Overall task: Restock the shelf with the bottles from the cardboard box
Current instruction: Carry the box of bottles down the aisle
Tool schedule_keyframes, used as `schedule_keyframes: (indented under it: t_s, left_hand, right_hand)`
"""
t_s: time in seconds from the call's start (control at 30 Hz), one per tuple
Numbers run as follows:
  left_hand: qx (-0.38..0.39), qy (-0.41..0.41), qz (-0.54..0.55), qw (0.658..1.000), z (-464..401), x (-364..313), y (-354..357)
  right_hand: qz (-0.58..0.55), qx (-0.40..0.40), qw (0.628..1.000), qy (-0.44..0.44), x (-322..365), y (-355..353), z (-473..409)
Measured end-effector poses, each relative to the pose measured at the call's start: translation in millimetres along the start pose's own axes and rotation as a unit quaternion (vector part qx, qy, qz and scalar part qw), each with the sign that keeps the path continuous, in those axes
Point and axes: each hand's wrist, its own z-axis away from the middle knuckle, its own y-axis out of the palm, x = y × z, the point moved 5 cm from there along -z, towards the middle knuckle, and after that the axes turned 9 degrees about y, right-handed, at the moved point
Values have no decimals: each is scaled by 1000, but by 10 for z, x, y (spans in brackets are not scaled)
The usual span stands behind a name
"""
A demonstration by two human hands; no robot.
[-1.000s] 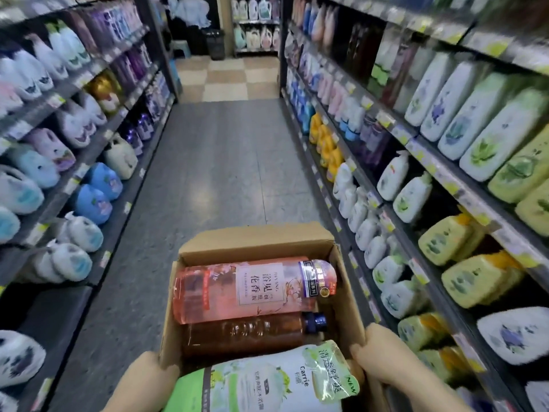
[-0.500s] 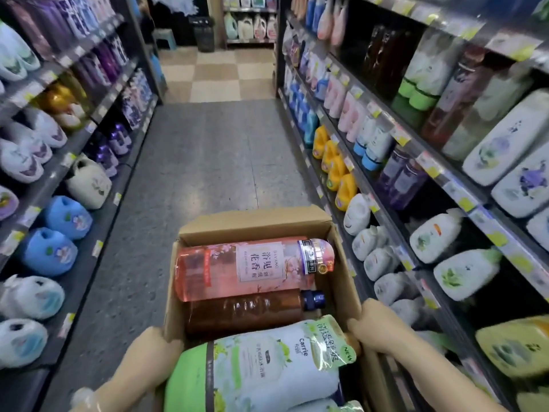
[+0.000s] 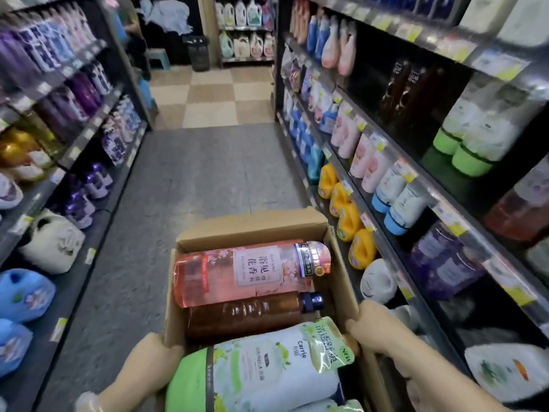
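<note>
I carry an open cardboard box (image 3: 255, 226) in front of me down a shop aisle. My left hand (image 3: 145, 365) grips its left wall and my right hand (image 3: 375, 330) grips its right wall. Inside lie a pink bottle (image 3: 246, 272), a brown bottle with a blue cap (image 3: 249, 315), and a white bottle with a green cap (image 3: 261, 368) nearest me. The shelf (image 3: 395, 203) on my right holds rows of similar bottles, among them white ones with green caps (image 3: 472, 138) and a pink one at the far right edge (image 3: 523, 209).
Shelves on the left (image 3: 68, 162) carry purple, gold and blue detergent jugs. Grey floor (image 3: 190, 185) runs ahead to a checkered tile area. A dark bin (image 3: 198, 53) and a small stool (image 3: 159, 58) stand at the aisle's far end.
I have walked forward along the aisle with the box. The shelf goods slid past, and the green-capped white bottles on the right are now level with me.
</note>
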Motion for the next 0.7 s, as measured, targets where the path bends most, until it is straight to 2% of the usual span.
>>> schedule_keyframes:
  t_s: [0.33, 0.7]
  left_hand:
    - [-33, -3, 13, 999, -1685, -977, -625]
    - [-31, 4, -11, 999, -4031, -2008, -1589]
  right_hand:
    - [16, -15, 999, -48, 1366, -1115, -1635]
    - [7, -41, 999, -29, 3013, -2099, -3281]
